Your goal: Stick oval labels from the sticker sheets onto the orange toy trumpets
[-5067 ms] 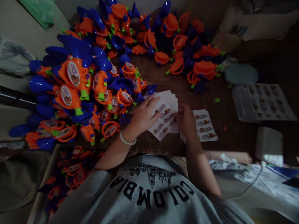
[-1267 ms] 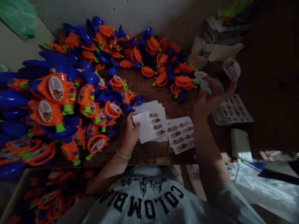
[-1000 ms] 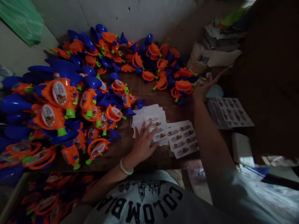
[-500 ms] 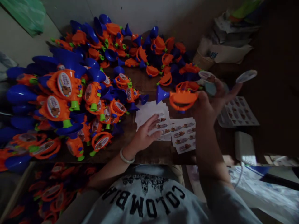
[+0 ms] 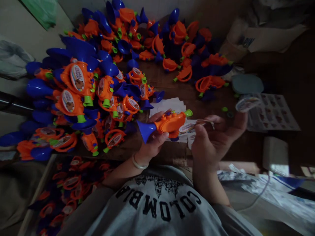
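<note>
Toy trumpet (image 5: 173, 123) shifted to left hand (image 5: 155, 145), fingers clasping it | right hand (image 5: 213, 144) pinching sticker (image 5: 187, 127), second sticker (image 5: 246, 103) on fingertip

I see a toy trumpet (image 5: 172, 124) in the left hand (image 5: 154, 146), an oval sticker (image 5: 186, 127) in the right hand (image 5: 215, 141).
In my head view, the trumpet's blue bell points left; I can't tell whether the sticker touches it. A second oval sticker (image 5: 246, 104) sits on a right fingertip. White sheets (image 5: 167, 104) lie beneath on the tabletop (image 5: 157, 78).
</note>
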`<state>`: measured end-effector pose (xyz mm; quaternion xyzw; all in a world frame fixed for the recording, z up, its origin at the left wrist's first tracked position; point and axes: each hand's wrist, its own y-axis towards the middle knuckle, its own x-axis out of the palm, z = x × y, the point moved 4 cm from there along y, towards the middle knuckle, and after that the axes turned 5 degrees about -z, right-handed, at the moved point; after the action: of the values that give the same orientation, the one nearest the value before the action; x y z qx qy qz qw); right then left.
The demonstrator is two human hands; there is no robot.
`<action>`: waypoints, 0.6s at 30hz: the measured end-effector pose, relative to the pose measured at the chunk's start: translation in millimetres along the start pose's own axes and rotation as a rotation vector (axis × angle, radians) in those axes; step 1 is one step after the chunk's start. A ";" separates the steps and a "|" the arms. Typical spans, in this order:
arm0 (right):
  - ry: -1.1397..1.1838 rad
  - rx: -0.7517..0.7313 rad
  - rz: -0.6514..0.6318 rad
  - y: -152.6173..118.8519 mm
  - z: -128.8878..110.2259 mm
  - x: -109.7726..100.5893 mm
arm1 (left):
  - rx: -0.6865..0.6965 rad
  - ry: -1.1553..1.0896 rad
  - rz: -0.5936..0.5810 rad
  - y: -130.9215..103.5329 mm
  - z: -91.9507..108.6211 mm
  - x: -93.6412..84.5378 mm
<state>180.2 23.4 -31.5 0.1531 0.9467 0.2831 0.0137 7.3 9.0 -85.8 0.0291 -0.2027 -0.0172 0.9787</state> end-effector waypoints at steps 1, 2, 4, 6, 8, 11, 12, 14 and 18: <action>0.013 0.016 -0.026 -2.9 -0.4 5.8 | 0.017 -0.021 -0.029 -1.2 1.8 2.8; 0.024 0.025 -0.046 -5.9 -0.4 11.2 | 0.035 -0.022 -0.046 -2.2 3.9 5.2; 0.042 0.028 -0.061 -11.1 0.7 19.0 | 0.065 -0.005 -0.070 -3.2 7.6 9.5; 0.030 0.025 -0.069 -14.4 2.7 23.0 | 0.105 0.011 -0.092 -2.9 10.5 12.6; 0.002 0.028 -0.082 -15.7 4.8 24.3 | 0.158 0.047 -0.106 -2.3 13.1 14.8; 0.016 0.027 -0.091 -15.5 6.4 24.0 | 0.208 0.107 -0.113 -1.7 16.0 18.1; 0.031 0.027 -0.090 -15.3 6.5 23.9 | 0.215 0.108 -0.119 -1.8 16.8 19.4; 0.044 0.033 -0.089 -15.0 6.6 24.5 | 0.232 0.080 -0.131 -2.2 18.3 22.1; 0.029 0.053 -0.076 -15.7 6.5 26.5 | 0.222 0.081 -0.096 -2.5 18.4 23.1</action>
<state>151.2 22.3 -43.8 0.1131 0.9591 0.2593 0.0066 21.2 4.5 -60.0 0.1474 -0.1619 -0.0404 0.9749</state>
